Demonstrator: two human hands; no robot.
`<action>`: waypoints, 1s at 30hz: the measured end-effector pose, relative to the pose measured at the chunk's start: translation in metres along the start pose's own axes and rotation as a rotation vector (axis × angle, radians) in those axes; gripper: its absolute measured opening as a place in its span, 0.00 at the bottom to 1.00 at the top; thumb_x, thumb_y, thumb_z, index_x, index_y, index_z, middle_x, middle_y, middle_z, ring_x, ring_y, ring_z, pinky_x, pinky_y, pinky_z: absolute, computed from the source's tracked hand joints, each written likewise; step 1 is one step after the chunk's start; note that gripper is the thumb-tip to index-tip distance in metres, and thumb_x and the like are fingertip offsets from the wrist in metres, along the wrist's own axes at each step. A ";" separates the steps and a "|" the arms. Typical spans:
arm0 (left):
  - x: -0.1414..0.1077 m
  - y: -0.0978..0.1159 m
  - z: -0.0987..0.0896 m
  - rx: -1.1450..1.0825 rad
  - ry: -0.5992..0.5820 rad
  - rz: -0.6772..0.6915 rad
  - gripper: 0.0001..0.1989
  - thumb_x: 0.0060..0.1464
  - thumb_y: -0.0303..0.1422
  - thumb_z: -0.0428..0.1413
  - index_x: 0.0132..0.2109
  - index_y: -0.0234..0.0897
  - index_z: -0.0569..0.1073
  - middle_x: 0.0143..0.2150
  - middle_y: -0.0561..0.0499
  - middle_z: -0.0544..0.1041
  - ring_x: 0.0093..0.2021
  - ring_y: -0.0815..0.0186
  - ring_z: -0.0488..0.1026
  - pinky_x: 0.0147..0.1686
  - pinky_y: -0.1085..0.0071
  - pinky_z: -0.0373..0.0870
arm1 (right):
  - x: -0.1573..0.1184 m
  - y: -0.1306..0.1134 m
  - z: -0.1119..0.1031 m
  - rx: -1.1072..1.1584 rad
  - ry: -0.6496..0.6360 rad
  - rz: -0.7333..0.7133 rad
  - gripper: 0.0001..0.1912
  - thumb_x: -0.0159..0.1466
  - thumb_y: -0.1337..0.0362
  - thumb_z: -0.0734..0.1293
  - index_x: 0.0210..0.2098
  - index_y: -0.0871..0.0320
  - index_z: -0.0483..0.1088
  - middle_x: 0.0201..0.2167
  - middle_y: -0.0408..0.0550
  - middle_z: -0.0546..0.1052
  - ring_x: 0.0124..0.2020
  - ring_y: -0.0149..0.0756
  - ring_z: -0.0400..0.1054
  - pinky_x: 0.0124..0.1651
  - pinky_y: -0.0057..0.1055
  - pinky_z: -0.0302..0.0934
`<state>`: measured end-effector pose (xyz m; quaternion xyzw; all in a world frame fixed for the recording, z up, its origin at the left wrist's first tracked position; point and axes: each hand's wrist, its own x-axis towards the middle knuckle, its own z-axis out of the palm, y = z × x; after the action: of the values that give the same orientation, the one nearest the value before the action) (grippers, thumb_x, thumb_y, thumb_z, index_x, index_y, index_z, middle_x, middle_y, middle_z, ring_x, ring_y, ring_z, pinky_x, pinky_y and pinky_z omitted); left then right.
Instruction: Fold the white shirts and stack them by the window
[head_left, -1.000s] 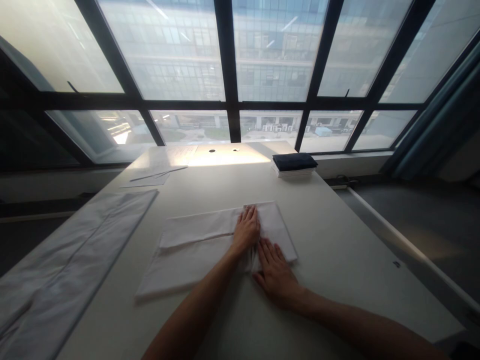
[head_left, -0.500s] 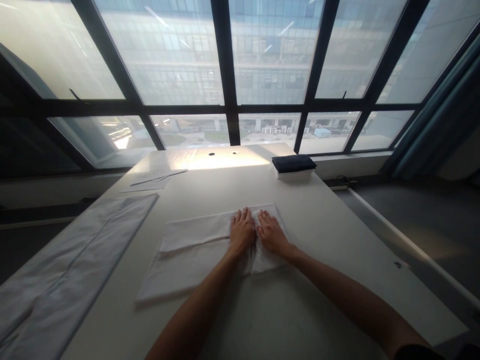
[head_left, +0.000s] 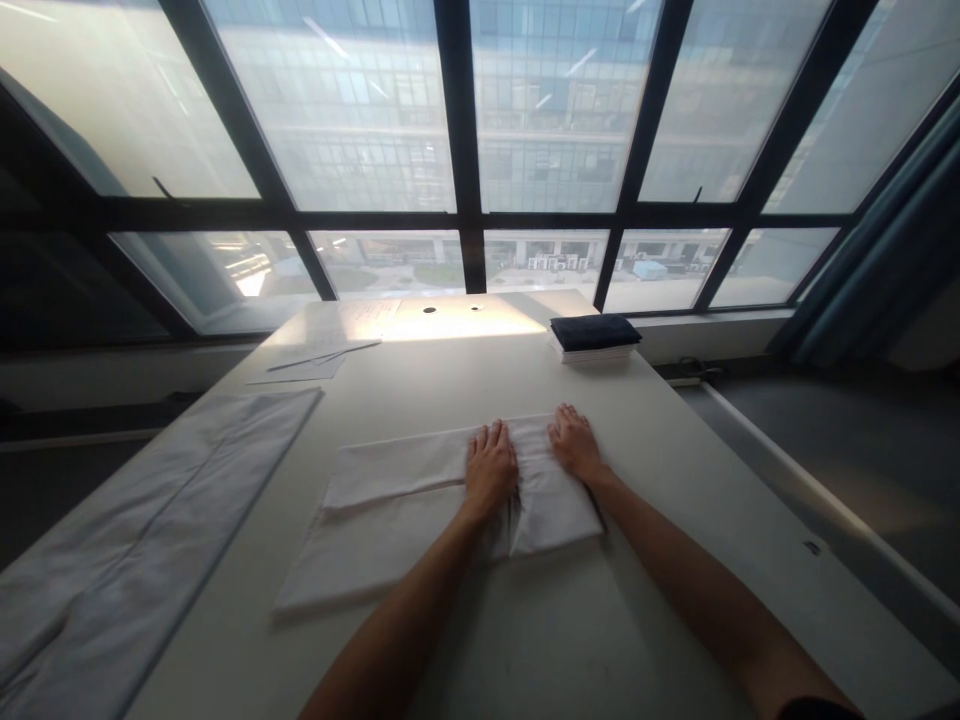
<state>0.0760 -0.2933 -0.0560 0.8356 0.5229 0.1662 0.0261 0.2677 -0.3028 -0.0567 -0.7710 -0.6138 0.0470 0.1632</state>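
Lying flat near the middle of the table [head_left: 442, 390], the white folded cloth [head_left: 394, 530] is stretching lengthwise between the left and right edges, and both hands are resting on it! The left hand [head_left: 491, 468] is pressing palm down beside the crease where the shorter, doubled end is beginning; its grip is sitting released, the fingers pointing towards the table's far edge. Puckers are gathering in the fabric right next to it. Over to the right hand [head_left: 574, 442]: it is covering the cloth's far right corner, its grip also released, the fingers lying extended and closing on nothing. The two hands are standing apart, with a strip of fabric showing between them.

Along the table's left edge, a long white cloth [head_left: 172, 505] is spreading out, a seam running down its length. Beyond it, nearer the far left corner, paper sheets [head_left: 307, 370] are lying flat. And over by the far right corner, a dark folded cloth [head_left: 595, 332] is topping a white stack [head_left: 600, 354]. Past the far edge, sunlight is pouring through the window [head_left: 551, 120], and a bright patch is glowing on the tabletop.
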 end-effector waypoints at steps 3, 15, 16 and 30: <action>0.000 0.001 0.000 0.001 0.007 -0.004 0.26 0.70 0.33 0.40 0.70 0.29 0.63 0.71 0.38 0.62 0.71 0.50 0.58 0.69 0.52 0.53 | -0.007 0.000 -0.003 0.021 0.089 -0.007 0.29 0.73 0.62 0.51 0.69 0.69 0.58 0.72 0.58 0.58 0.73 0.41 0.47 0.73 0.41 0.39; 0.000 -0.005 0.002 0.034 -0.037 0.065 0.27 0.68 0.30 0.44 0.71 0.33 0.60 0.73 0.39 0.59 0.73 0.54 0.55 0.69 0.54 0.53 | -0.052 -0.059 0.004 0.004 -0.130 -0.257 0.30 0.74 0.60 0.49 0.73 0.60 0.52 0.74 0.54 0.51 0.75 0.43 0.41 0.73 0.51 0.34; -0.001 -0.006 0.001 0.026 -0.038 0.084 0.27 0.67 0.30 0.45 0.71 0.34 0.60 0.73 0.40 0.59 0.73 0.55 0.55 0.69 0.54 0.53 | -0.051 -0.059 0.004 0.007 -0.135 -0.266 0.31 0.74 0.60 0.49 0.73 0.61 0.51 0.74 0.54 0.52 0.75 0.43 0.41 0.73 0.51 0.34; -0.022 -0.089 -0.032 0.153 -0.177 -0.080 0.29 0.72 0.44 0.38 0.74 0.41 0.54 0.76 0.42 0.51 0.75 0.49 0.48 0.68 0.42 0.50 | -0.052 -0.057 0.004 0.023 -0.137 -0.265 0.31 0.73 0.58 0.51 0.73 0.61 0.53 0.74 0.52 0.52 0.75 0.44 0.42 0.73 0.52 0.33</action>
<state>-0.0194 -0.2766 -0.0504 0.8251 0.5625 0.0504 0.0149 0.2009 -0.3406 -0.0495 -0.6763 -0.7192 0.0848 0.1346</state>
